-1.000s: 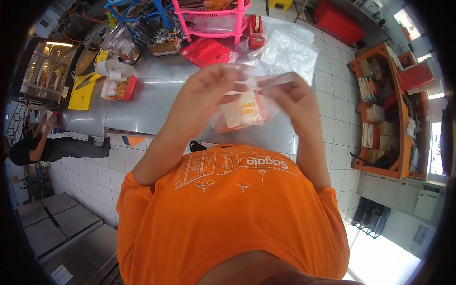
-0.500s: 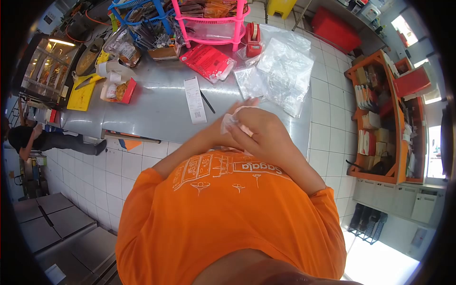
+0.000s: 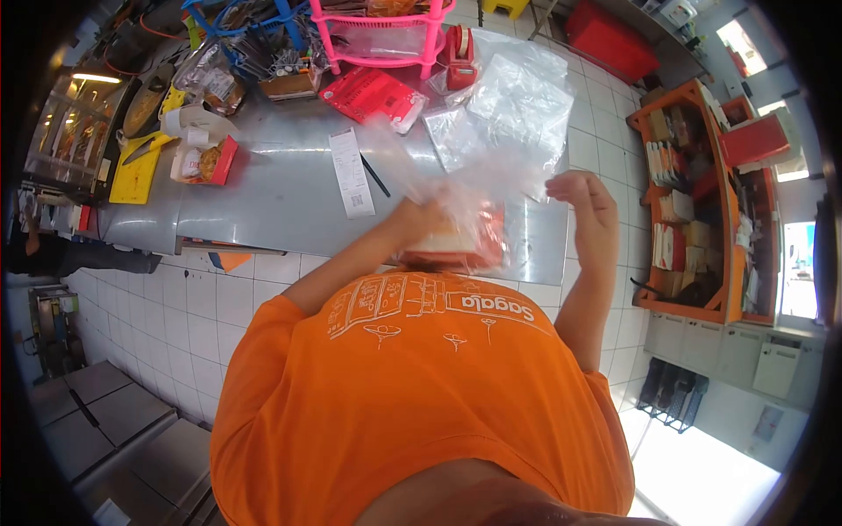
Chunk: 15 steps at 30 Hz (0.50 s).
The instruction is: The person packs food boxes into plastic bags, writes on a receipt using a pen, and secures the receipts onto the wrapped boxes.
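In front of my shirt, a clear plastic bag [image 3: 456, 197] surrounds or covers a red-and-white box [image 3: 482, 254], whose contents I cannot make out. My left hand [image 3: 423, 217] is at the left side of the bag, blurred, its fingers closed on the plastic. On the right, my right hand [image 3: 586, 200] is raised with curled fingers, their tips at the bag's stretched right edge. Beyond the bag lies a stack of clear plastic bags [image 3: 517, 105]. To the left are a paper receipt [image 3: 352, 175] and a black pen [image 3: 375, 175].
The steel table [image 3: 281, 188] carries an open red-and-white food box [image 3: 210, 164], a yellow cutting board [image 3: 136, 175] with a knife, a red packet [image 3: 373, 95] and a red tape dispenser [image 3: 460, 60]. A pink rack [image 3: 377, 53] stands behind. Orange shelves [image 3: 702, 202] are at right.
My hands, earlier close together around crumpled plastic, are now apart, the right one farther right. The bag is spread out, and the red-and-white box now shows under it.
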{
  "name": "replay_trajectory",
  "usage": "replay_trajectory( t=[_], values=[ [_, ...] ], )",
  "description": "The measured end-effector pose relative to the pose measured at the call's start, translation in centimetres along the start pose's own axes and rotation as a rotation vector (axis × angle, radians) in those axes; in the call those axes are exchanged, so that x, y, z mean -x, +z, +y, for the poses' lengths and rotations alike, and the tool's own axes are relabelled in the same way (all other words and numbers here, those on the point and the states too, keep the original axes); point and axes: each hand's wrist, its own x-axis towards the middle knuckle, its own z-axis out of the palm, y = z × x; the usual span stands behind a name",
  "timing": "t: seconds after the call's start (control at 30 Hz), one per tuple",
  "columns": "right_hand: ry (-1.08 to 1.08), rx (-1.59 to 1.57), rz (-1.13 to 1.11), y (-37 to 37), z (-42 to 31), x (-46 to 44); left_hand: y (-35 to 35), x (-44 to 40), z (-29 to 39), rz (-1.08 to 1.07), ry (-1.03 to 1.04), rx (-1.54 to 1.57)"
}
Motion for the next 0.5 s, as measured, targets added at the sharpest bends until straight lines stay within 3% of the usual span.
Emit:
replay_trajectory(
  t=[0.07, 0.17, 0.3, 0.5],
  values=[
    [0.061, 0.024, 0.087, -1.5, 0.9, 1.0, -2.2, -0.6, 1.3, 0.293, -0.243, 0.100],
    [0.152, -0.022, 0.192, -2.7, 3.1, 2.4, -7.8, -2.4, 0.5, 0.504, -0.139, 0.303],
    [0.233, -0.047, 0.193, -1.8, 4.7, 3.0, -13.7, -0.4, 3.7, 0.729, -0.022, 0.319],
    [0.232, 0.082, -0.103, 1.5, 9.5, 1.7, -19.3, 6.7, 7.5, 0.952, 0.027, 0.086]
  ],
)
